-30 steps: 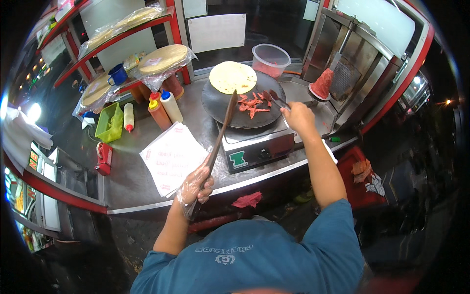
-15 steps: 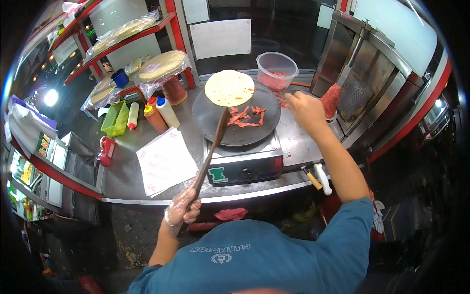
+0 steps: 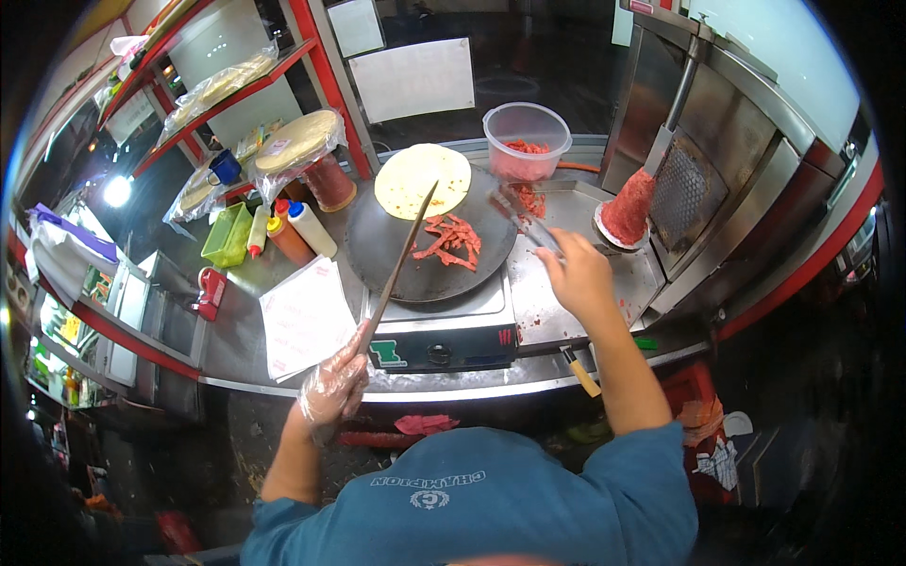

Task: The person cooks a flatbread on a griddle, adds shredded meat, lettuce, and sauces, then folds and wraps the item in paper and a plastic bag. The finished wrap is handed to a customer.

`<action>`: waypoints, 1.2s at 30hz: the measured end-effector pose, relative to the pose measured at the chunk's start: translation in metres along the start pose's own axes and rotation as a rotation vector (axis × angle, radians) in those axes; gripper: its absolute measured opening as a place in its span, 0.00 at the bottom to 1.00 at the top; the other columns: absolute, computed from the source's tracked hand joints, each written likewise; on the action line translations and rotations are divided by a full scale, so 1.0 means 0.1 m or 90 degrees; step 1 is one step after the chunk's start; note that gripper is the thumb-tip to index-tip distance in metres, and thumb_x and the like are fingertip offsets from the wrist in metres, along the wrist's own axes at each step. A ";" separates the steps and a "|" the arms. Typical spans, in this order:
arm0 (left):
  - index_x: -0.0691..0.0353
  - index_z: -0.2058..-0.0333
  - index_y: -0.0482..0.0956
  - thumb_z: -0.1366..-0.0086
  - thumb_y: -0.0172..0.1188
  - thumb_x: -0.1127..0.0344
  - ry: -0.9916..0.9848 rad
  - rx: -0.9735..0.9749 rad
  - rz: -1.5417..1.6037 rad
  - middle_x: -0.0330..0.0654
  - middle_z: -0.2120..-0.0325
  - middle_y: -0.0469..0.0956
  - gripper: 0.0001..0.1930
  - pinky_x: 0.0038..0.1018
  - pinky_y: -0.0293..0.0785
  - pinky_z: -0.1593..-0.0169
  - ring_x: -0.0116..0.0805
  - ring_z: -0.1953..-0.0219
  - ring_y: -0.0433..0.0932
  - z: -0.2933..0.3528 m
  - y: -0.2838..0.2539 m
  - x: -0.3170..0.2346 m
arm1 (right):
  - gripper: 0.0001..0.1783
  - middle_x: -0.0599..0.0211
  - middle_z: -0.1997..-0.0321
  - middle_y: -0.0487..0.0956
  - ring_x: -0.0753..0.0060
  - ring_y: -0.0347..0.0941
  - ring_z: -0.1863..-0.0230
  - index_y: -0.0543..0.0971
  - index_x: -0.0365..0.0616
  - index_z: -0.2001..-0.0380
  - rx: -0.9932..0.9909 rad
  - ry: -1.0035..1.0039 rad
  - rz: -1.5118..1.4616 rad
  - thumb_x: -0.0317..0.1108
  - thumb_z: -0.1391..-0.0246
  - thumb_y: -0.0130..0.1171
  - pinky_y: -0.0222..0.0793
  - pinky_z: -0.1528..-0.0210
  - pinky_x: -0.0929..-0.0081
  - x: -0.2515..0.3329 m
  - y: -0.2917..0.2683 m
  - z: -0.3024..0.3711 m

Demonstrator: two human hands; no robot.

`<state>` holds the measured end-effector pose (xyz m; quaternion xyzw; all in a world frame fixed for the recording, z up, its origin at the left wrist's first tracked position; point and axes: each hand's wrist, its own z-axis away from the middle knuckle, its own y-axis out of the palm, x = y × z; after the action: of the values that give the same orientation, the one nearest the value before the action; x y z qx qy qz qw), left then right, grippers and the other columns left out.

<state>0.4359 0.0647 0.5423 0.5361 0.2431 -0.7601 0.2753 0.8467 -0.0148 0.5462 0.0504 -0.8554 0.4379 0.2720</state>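
Observation:
My left hand (image 3: 332,387), in a clear plastic glove, is closed round the lower part of a long wooden spatula (image 3: 400,255). The spatula's tip overlaps the round flatbread (image 3: 406,177) on the dark round griddle (image 3: 373,259). Beside the flatbread, red meat strips (image 3: 455,241) lie in a small heap on the griddle. My bare right hand (image 3: 580,275) is closed on metal tongs (image 3: 531,226). Their tips are blurred, near more meat pieces (image 3: 530,200) at the corner of the metal tray (image 3: 557,307).
A clear tub (image 3: 527,137) with red meat stands behind the tray. Right of it are a meat cone (image 3: 629,212) and upright grill (image 3: 698,184). To the left lie paper sheets (image 3: 321,321), sauce bottles (image 3: 311,229) and a green basket (image 3: 226,236). A yellow-handled tool (image 3: 580,373) lies at the counter's front edge.
My right hand has come nearer, with the tongs now plainly visible in it. The spatula tip has shifted up over the flatbread. The meat strips on the griddle look more bunched. The view has shifted.

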 end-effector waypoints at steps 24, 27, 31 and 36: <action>0.35 0.27 0.61 0.24 0.51 0.50 -0.186 -0.085 -0.729 0.64 0.57 0.83 0.29 0.46 0.76 0.45 0.62 0.52 0.83 0.06 0.22 -0.70 | 0.17 0.51 0.58 0.85 0.62 0.82 0.57 0.82 0.33 0.50 -0.018 0.175 -0.339 0.36 0.35 0.65 0.75 0.52 0.68 -0.29 -0.03 1.05; 0.37 0.27 0.62 0.24 0.51 0.51 -0.137 -0.061 -0.575 0.63 0.55 0.83 0.28 0.43 0.76 0.45 0.61 0.52 0.83 0.14 -0.09 -0.63 | 0.17 0.51 0.58 0.85 0.61 0.82 0.58 0.82 0.33 0.50 -0.023 0.171 -0.325 0.36 0.35 0.64 0.75 0.53 0.67 -0.28 0.02 1.06; 0.36 0.27 0.60 0.23 0.51 0.51 -0.040 -0.058 -0.562 0.64 0.54 0.82 0.28 0.43 0.76 0.45 0.63 0.51 0.82 0.16 -0.31 -0.50 | 0.19 0.68 0.63 0.82 0.79 0.74 0.66 0.81 0.33 0.47 -0.024 0.206 -0.330 0.36 0.33 0.64 0.71 0.62 0.78 -0.40 0.21 1.08; 0.32 0.27 0.58 0.24 0.52 0.49 -0.145 -0.084 -0.740 0.67 0.55 0.81 0.30 0.49 0.76 0.44 0.66 0.49 0.80 -0.05 -0.06 -0.41 | 0.18 0.49 0.57 0.85 0.58 0.82 0.55 0.82 0.34 0.50 -0.039 0.156 -0.320 0.37 0.34 0.64 0.74 0.50 0.66 -0.13 0.27 1.03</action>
<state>0.4463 0.0787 0.5806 0.2122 0.5122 -0.8221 -0.1291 0.8053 -0.0805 0.4720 0.1992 -0.7894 0.3339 0.4750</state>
